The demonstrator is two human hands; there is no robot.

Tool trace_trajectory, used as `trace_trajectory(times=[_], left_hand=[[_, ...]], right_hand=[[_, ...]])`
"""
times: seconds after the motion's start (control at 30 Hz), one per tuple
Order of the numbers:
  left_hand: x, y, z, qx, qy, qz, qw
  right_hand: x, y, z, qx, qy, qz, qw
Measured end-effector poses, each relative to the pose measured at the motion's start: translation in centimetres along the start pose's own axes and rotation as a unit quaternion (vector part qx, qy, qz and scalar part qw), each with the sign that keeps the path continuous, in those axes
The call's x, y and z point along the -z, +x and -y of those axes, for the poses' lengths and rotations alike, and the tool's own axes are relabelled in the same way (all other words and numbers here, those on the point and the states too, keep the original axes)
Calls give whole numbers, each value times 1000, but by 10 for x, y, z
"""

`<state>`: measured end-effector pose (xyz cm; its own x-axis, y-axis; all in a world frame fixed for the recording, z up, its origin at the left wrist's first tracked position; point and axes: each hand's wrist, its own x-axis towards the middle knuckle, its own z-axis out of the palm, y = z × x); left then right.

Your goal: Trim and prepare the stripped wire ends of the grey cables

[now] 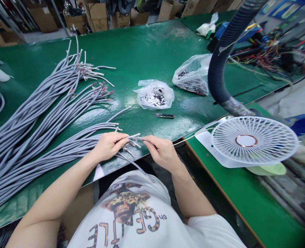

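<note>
My left hand (108, 146) grips the end of a grey sheathed cable (123, 139) near the front edge of the green workbench (142, 44). My right hand (161, 151) pinches at the cable's stripped tip with its fingertips, and the two hands nearly meet there. Behind my left hand, long bundles of grey cables (51, 113) spread to the left, their stripped ends showing thin coloured wires. Small black-and-white parts fill a clear plastic bag (154, 94). Thread snips (164, 116) lie just beyond my right hand.
A second plastic bag (192, 75) holds dark parts. A ribbed dark hose (219, 65) hangs at the right above a white round fan guard (246, 140) on a lower green bench (232, 193). Tangled wires lie at the far right, and cardboard boxes (98, 17) stand behind the bench.
</note>
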<state>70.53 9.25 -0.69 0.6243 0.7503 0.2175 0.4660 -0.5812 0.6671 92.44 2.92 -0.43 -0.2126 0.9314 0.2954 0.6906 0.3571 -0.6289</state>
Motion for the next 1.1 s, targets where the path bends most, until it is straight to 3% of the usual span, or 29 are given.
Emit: trace_trajectory(times=[0.53,0.67,0.87,1.1], left_hand=[[-2,-2,2,-81,89,-18,993],[-5,-2,4,-93,106,-21,990],[-12,-1,9,-22,80,-39,996],[-3,0,1,49,-7,-34,998]], right_hand=[[-6,7,0,-23,52,28,998],[-13,10,8,-29,87,3,996],[-3,4,33,145,174,23,974],[-3,2,16,-6,96,-31,995]])
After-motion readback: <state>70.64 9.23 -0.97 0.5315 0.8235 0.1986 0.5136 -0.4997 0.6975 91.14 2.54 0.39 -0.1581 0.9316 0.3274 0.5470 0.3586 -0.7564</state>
